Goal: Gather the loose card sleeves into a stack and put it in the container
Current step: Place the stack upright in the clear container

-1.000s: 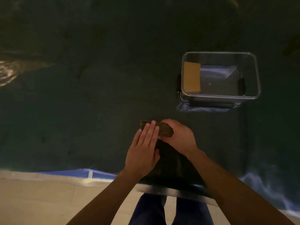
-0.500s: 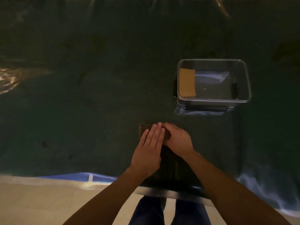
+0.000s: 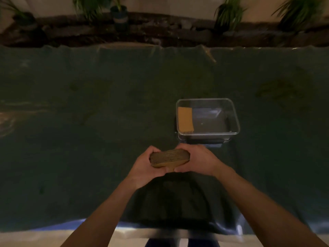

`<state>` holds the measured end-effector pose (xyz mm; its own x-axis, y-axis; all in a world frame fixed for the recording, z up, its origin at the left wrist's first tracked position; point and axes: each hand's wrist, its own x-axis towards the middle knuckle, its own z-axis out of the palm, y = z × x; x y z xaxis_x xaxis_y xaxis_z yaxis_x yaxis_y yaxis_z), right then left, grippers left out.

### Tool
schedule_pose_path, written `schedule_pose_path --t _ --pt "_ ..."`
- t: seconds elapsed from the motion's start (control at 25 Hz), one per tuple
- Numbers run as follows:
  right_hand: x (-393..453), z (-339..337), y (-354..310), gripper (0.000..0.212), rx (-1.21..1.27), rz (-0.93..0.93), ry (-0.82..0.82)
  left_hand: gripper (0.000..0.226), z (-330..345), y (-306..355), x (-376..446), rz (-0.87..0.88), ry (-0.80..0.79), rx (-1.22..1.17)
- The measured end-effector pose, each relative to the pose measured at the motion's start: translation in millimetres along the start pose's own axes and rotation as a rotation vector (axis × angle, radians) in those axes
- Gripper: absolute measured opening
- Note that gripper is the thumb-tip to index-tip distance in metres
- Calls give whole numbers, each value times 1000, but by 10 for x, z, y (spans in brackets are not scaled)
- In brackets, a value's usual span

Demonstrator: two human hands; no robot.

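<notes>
A thick brown stack of card sleeves (image 3: 169, 158) is held between both hands, its edges facing me, above the dark green table cover. My left hand (image 3: 145, 167) grips its left end and my right hand (image 3: 197, 160) grips its right end. The clear plastic container (image 3: 235, 120) stands just beyond my right hand. Inside it, against the left wall, lies an orange-tan stack (image 3: 185, 119); the other part of its floor is bare.
The dark green cover (image 3: 89, 139) spreads across the whole table, with a pale floor strip at the near edge. Potted plants (image 3: 228, 13) and a dark low ledge line the far side. My legs show below the table edge.
The sleeve stack lay under both hands on the table; now it is gripped at both ends and raised, edges up. The camera has tilted up, showing the far plants.
</notes>
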<state>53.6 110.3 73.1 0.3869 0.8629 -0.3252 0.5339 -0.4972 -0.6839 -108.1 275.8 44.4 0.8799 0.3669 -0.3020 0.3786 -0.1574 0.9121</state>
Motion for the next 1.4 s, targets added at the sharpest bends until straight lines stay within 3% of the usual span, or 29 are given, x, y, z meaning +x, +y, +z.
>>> schedule_pose_path --t 0.12,0.2,0.28,0.4,0.52,0.8,1.08,1.16,1.32,1.4 --pt "-221 -280 -10 61 164 67 106 42 165 294 88 0 -9 -103" --pt "-376 -438 34 68 430 121 211 42 282 480 143 -70 7 -230" --pt "-519 -543 90 78 738 98 265 51 467 631 197 -172 -27 -556" --pt "-621 -620 148 95 1042 -59 168 70 876 867 236 -307 -184 -1047" --pt "-664 -788 225 97 1127 -163 162 67 1289 1085 282 -398 -267 -1225" --pt "-812 -1294 773 104 1250 -263 342 56 2053 1466 583 -457 -309 -1252" --pt "-691 -1645 1134 57 1059 -148 442 54 2388 1710 902 -498 -304 -1280" --pt "-600 -1722 1196 52 1071 -98 503 60 2402 1776 979 -533 -251 -1271" --pt "-400 -1763 1216 55 1115 -29 674 64 2380 1799 1234 -582 157 -1465" --pt "-310 -1658 1144 60 1053 -61 674 66 2369 1858 1379 -573 212 -1528"
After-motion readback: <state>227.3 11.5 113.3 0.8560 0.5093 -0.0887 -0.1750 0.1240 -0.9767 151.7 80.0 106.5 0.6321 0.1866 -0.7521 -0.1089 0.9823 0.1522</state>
